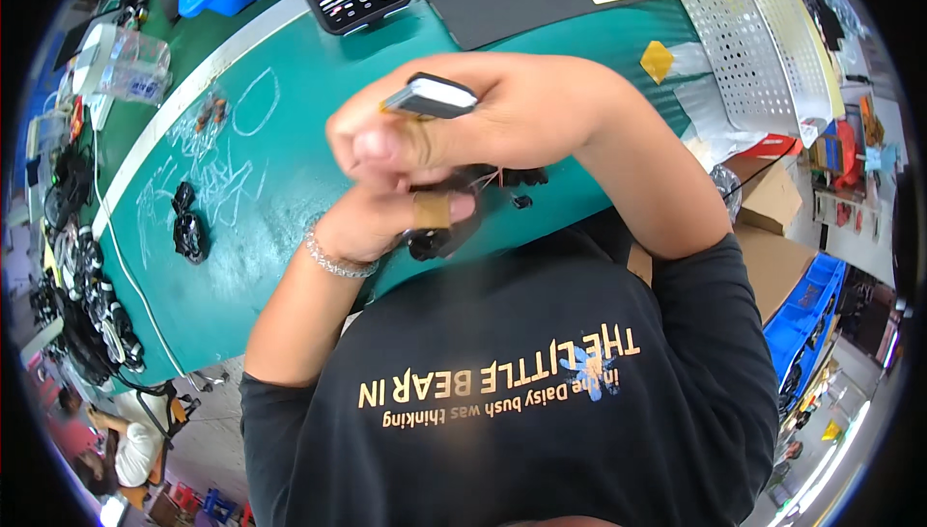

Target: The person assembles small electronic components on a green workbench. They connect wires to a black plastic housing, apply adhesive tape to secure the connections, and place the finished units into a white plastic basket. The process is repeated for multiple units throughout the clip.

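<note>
Black glossy bundle (432, 242), probably coiled cable, sits over the near part of the green worktop (251, 266), under a tan-taped digit of the left hand (372, 223). Left grip: fingers curled closed about it. Right hand (492, 126): arched above, grip closed with a flat white-and-black piece (439, 97) jutting out; fingertip contact blurred. Estimate: bundle light, flexible, slightly slippery; best held round its thick middle, sparing the thin wires (499, 178). Piece likely stiff; take by long edges.

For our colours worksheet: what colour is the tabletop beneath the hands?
The tabletop is bluish green; it shows best in the head view.
</note>
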